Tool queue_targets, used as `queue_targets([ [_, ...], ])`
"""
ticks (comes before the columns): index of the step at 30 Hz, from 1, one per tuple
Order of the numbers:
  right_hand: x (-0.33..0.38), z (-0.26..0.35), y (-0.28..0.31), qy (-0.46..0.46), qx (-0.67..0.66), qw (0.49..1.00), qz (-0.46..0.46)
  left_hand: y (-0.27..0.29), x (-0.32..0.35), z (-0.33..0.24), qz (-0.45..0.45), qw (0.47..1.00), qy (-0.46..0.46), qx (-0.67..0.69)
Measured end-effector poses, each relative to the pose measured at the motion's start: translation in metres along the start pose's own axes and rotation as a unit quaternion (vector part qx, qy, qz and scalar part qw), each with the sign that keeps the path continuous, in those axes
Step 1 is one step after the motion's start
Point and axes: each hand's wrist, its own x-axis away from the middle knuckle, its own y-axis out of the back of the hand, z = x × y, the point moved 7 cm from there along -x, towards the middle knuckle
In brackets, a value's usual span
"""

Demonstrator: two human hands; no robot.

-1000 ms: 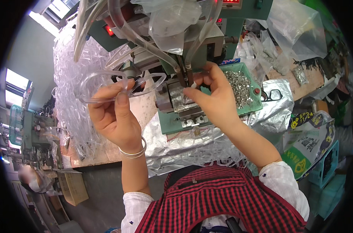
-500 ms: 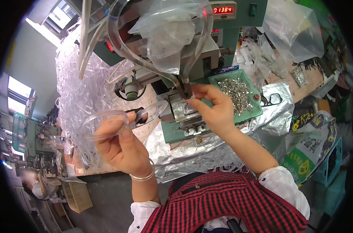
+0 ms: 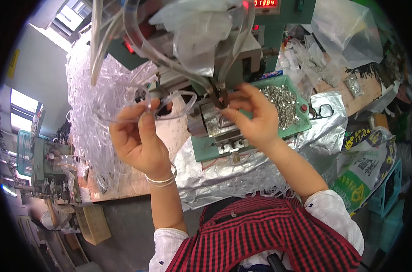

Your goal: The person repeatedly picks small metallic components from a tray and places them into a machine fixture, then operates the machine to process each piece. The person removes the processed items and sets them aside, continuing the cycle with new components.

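Clear spectacle frame (image 3: 174, 116) being pinched by left hand (image 3: 140, 140), head view; long axis being held crosswise, left of metal block (image 3: 213, 127) and right hand (image 3: 256, 120). Latter being kept curled at dark prongs (image 3: 213, 97); whether anything is being gripped cannot be told.

Left of centre we have the eyeglass frame (image 3: 176, 117); upper centre, the machine (image 3: 250, 47); right of it, parts (image 3: 281, 106) in a tray (image 3: 304, 123).

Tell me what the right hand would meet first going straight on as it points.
The right hand would likely meet the dark metal prongs first, though depth is unclear and it may be touching them.
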Motion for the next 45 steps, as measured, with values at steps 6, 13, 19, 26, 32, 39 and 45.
queue_targets([
  [6, 0.003, 0.035, 0.001, -0.220, -0.233, 0.946, 0.048, -0.008, 0.008, -0.012, -0.023, 0.997, 0.052, 0.061],
  [13, -0.001, 0.019, 0.048, -0.030, 0.170, 0.985, 0.013, -0.053, 0.072, -0.027, 0.260, 0.950, -0.108, -0.132],
  [19, 0.029, -0.054, 0.136, -0.021, 0.431, 0.896, -0.099, -0.077, 0.087, -0.020, 0.340, 0.890, -0.257, -0.159],
  [26, 0.006, -0.049, 0.085, 0.156, 0.609, 0.777, 0.017, -0.065, 0.095, -0.015, 0.353, 0.898, -0.222, -0.141],
  [32, 0.018, -0.037, 0.114, 0.116, 0.551, 0.826, -0.035, -0.006, 0.132, 0.011, 0.221, 0.878, -0.151, -0.396],
  [39, 0.014, -0.036, 0.105, 0.114, 0.538, 0.835, -0.005, 0.136, 0.022, 0.208, 0.156, 0.738, 0.152, -0.639],
  [45, 0.013, -0.046, 0.107, 0.042, 0.499, 0.863, -0.064, 0.168, 0.034, 0.290, 0.176, 0.628, 0.324, -0.685],
])
